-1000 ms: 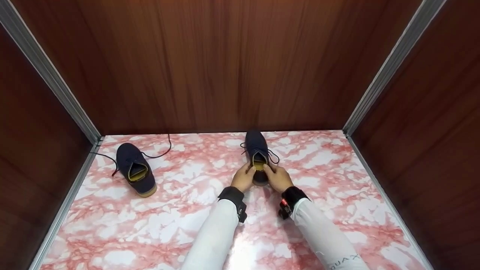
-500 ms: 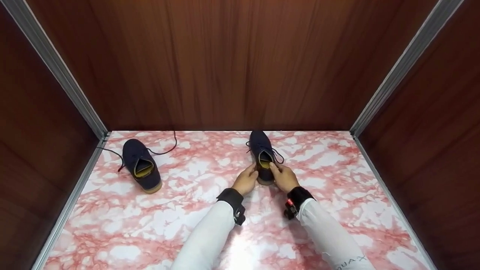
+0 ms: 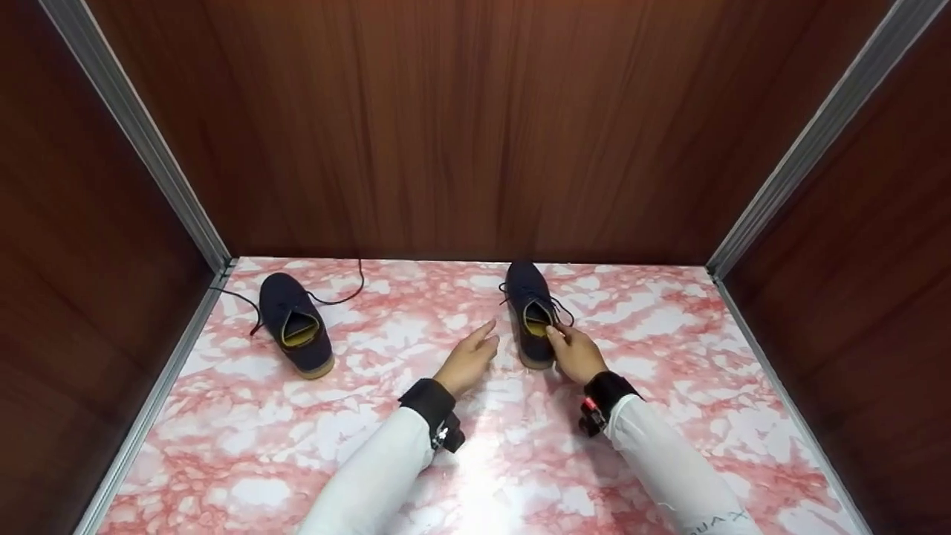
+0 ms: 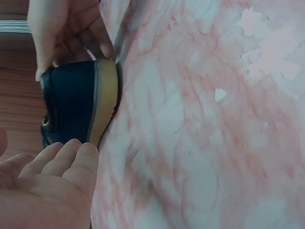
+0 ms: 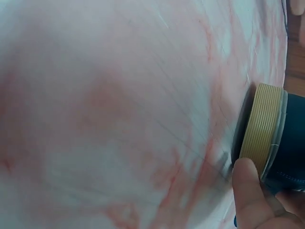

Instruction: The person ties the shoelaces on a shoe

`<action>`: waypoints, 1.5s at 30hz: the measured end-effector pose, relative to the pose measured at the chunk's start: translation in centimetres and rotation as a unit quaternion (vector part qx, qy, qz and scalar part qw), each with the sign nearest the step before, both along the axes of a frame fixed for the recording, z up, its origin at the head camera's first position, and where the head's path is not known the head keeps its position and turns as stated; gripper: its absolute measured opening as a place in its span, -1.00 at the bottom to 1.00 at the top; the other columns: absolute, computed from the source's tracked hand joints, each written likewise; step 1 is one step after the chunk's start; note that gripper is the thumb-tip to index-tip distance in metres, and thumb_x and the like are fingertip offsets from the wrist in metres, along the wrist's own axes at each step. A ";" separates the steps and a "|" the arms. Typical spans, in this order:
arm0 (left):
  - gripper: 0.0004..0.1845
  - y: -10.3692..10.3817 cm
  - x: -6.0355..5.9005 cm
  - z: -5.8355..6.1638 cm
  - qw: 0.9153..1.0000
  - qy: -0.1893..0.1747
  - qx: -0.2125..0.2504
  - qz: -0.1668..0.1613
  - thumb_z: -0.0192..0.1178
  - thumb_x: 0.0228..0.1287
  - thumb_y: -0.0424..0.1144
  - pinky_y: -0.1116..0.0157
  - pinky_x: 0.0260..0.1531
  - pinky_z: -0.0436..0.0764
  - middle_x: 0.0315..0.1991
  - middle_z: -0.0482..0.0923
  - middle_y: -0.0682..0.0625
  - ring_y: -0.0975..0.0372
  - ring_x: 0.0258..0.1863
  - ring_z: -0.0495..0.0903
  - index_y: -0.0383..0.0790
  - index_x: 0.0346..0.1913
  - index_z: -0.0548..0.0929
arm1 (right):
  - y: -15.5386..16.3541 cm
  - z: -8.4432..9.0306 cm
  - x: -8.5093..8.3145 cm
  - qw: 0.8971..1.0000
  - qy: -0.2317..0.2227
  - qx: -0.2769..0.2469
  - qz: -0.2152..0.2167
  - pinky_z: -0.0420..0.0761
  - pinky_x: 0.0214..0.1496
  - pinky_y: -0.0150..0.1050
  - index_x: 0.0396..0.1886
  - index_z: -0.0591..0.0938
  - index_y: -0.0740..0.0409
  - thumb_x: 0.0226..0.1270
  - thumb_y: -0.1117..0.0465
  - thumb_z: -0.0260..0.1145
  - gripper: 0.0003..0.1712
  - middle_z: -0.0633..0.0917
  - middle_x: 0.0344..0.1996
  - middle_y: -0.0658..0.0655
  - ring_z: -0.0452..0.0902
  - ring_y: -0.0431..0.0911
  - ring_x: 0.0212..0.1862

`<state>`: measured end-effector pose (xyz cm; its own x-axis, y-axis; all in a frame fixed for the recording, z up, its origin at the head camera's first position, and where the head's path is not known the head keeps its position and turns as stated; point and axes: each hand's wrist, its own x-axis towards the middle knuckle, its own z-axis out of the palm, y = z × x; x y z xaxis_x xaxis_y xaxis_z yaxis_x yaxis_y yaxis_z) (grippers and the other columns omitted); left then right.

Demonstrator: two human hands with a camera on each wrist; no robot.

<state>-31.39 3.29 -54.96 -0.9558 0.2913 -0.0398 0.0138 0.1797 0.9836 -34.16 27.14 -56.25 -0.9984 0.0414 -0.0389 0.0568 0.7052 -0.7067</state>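
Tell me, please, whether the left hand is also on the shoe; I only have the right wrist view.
Observer: The left hand lies open just beside the shoe; contact is unclear.
Operator: Where does the right hand hold it?
Observer: The right hand grips its heel end, fingers at the collar.
Operator: Is there another shoe?
Observer: Yes, a second shoe stands far left on the marbled surface, laces loose.

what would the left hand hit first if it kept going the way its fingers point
Most likely the navy shoe the right hand holds. The left hand lies open just beside its heel, fingers aimed forward and slightly toward it. They might slip past its side toward the wooden back wall; depth is unclear.
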 end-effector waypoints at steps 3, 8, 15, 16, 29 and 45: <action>-0.41 -1.3 0.8 0.8 1.000 -0.009 0.023 0.002 -0.06 0.68 -0.13 -0.06 0.44 0.49 0.48 0.41 -0.38 -0.17 0.45 0.46 -0.18 0.63 0.22 | 0.2 0.4 0.1 1.000 0.006 0.000 0.006 0.51 0.44 0.12 0.53 0.38 0.31 0.67 -0.09 0.07 -0.30 0.67 0.25 0.43 0.63 0.25 0.27; -0.41 -3.8 2.4 2.1 0.999 0.001 0.037 -0.010 -0.06 0.69 -0.14 -0.05 0.49 0.44 0.56 0.32 -0.28 -0.09 0.55 0.36 -0.11 0.66 0.18 | 0.1 1.5 0.6 0.999 0.013 -0.032 0.011 0.48 0.50 0.12 0.60 0.28 0.29 0.63 -0.01 0.16 -0.27 0.51 0.42 0.45 0.53 0.29 0.40; -0.37 -7.4 5.1 3.9 0.997 0.030 0.077 -0.004 -0.02 0.69 -0.14 -0.03 0.57 0.32 0.60 0.27 -0.24 -0.03 0.61 0.27 -0.14 0.67 0.12 | -1.9 4.1 1.6 0.985 0.085 -0.152 0.007 0.44 0.54 0.09 0.57 0.31 0.33 0.59 0.13 0.23 -0.30 0.43 0.49 0.43 0.43 0.27 0.49; -0.36 -7.8 5.5 4.2 0.996 0.039 0.083 0.001 -0.02 0.68 -0.13 -0.03 0.58 0.29 0.60 0.27 -0.24 -0.03 0.61 0.27 -0.15 0.67 0.12 | -2.3 4.6 1.7 0.981 0.097 -0.168 0.010 0.44 0.55 0.07 0.56 0.31 0.34 0.59 0.15 0.24 -0.31 0.43 0.49 0.43 0.43 0.27 0.49; -0.40 -15.3 8.0 6.7 0.971 0.096 0.130 0.178 -0.02 0.65 -0.26 -0.01 0.63 0.20 0.62 0.25 -0.17 -0.02 0.64 0.21 -0.21 0.64 0.18 | -9.8 6.8 3.6 0.948 0.115 -0.291 0.056 0.41 0.56 0.07 0.49 0.41 0.37 0.54 0.28 0.27 -0.39 0.54 0.40 0.42 0.47 0.25 0.45; -0.21 -23.7 6.4 2.1 0.898 -0.007 0.229 0.375 -0.08 0.63 -0.21 0.20 0.71 -0.09 0.74 -0.26 -0.12 0.15 0.73 -0.20 -0.16 0.71 -0.23 | -21.5 2.6 2.9 0.913 -0.082 -0.383 0.118 0.37 0.52 0.33 0.59 0.28 0.29 0.62 0.08 0.16 -0.30 0.39 0.50 0.48 0.34 0.40 0.50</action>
<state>-25.00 -20.40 -52.85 -0.8906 -0.4451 -0.0932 0.0450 -0.2901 0.9559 -31.31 5.60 -53.69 -0.9541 -0.2762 -0.1156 0.1161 0.0146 -0.9931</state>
